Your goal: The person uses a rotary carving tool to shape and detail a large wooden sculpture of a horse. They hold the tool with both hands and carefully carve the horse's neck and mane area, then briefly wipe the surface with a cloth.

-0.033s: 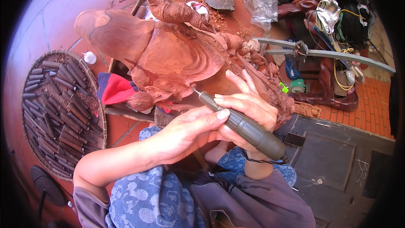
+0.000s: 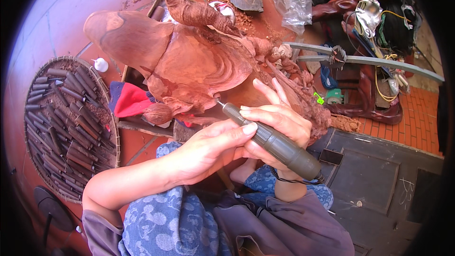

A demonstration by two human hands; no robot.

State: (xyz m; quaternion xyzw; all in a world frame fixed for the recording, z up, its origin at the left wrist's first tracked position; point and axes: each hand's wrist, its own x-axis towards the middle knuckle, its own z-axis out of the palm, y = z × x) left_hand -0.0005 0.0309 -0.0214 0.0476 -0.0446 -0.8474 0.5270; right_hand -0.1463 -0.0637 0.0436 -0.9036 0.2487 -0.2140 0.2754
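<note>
A dark green rotary carving tool lies slantwise across both my hands, its cord trailing from the rear end. My right hand is closed round its body from the far side, with the outer fingers raised off it. My left hand grips the front part, thumb pressed along the top and the other fingers partly hidden beneath. The thin metal bit meets the lower edge of a large reddish-brown wood carving, which has a smooth rounded end at left and knotty, finely carved forms at right.
A round woven basket full of wood-handled chisels stands at left. A red cloth sits under the carving. At right are a long grey metal clamp, a dark panel and tangled cables. Clear plastic sheeting lies beyond.
</note>
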